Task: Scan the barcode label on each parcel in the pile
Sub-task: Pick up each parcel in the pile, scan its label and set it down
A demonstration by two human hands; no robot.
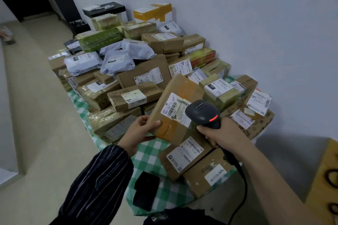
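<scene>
Above the near end of a green-and-white checked tablecloth, a flat brown cardboard parcel sealed with orange-brown tape is held tilted, its broad face turned up toward the camera. A white barcode label sits on that face. The left hand grips the parcel's lower left corner, thumb pressed on top and fingers curled underneath; a dark sleeve with thin white stripes covers that forearm.

Just right of the parcel, the right hand is clamped around the handle of a black handheld barcode scanner. The scanner's head overlaps the parcel's right edge and part of the label, and a red light glows on its back. A black cable runs from the handle down toward the person.

Directly below the parcel, a brown cardboard box with a white label lies on the cloth, touching another labelled box nearer the person. Below and left of the parcel, a flat black device rests on the cloth.

Beyond the parcel stretches the pile of brown taped parcels, most showing white labels, with several pale grey plastic mailer bags heaped on it further back and to the left. Right of the parcel lies a brown carton printed with dark doodles, carrying white labels.
</scene>
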